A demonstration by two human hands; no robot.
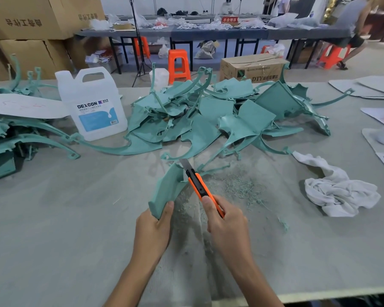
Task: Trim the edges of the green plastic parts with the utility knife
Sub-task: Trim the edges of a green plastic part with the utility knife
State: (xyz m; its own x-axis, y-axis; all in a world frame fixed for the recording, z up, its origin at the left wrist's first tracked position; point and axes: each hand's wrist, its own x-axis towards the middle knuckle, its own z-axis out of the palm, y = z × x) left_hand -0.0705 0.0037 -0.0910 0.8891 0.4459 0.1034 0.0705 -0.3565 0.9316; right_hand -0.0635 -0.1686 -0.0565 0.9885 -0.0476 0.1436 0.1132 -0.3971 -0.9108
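Trimming one green plastic part at the table's near middle, with many more lying behind it.

At far left lies a stack of green parts, then a white jug, then a big loose pile across the centre; which of them are already trimmed cannot be told, so the job looks partly done at best. The left hand grips the held part's lower end, thumb on top, tilting it up off the table. The utility knife lies with its blade against the part's right edge, and the right hand wraps its orange handle, thumb along the top. Green shavings scattered to the right suggest earlier cuts; a white rag lies beyond.
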